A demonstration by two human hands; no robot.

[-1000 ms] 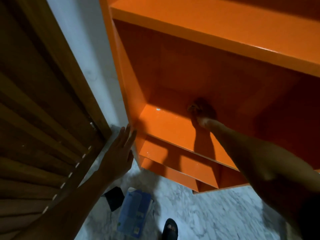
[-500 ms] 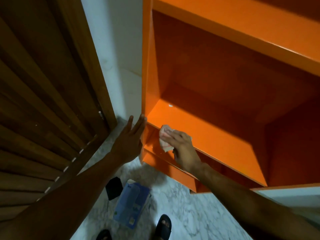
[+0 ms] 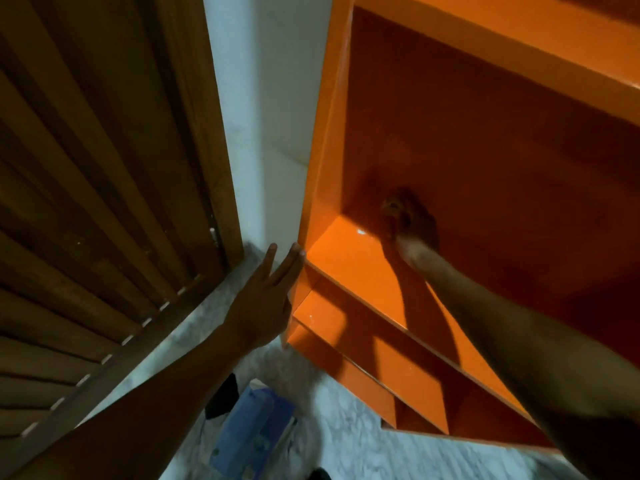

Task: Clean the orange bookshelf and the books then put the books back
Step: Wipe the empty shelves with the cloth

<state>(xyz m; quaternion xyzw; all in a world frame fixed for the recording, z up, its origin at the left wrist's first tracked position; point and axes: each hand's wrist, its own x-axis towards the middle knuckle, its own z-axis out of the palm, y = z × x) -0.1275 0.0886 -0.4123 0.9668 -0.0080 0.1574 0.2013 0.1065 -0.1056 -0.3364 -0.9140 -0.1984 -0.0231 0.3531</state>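
Observation:
The orange bookshelf (image 3: 349, 261) fills the right of the head view, its compartments bare. My right hand (image 3: 412, 223) reaches deep into one compartment and presses against the dark back panel near the left corner, closed around a cloth (image 3: 389, 206) that barely shows in the shadow. My left hand (image 3: 266, 299) lies flat with fingers together against the outside of the shelf's left side panel, holding nothing. On the marble floor below lies a blue book (image 3: 252, 434).
A wooden slatted door (image 3: 104, 202) stands at the left, with a strip of white wall (image 3: 266, 116) between it and the shelf. A dark object (image 3: 221, 398) lies on the marble floor (image 3: 363, 445) beside the blue book.
My right hand went from the shelf's front edge, where the pale cloth was visible, back into the compartment to the rear panel. My left hand stayed against the side panel.

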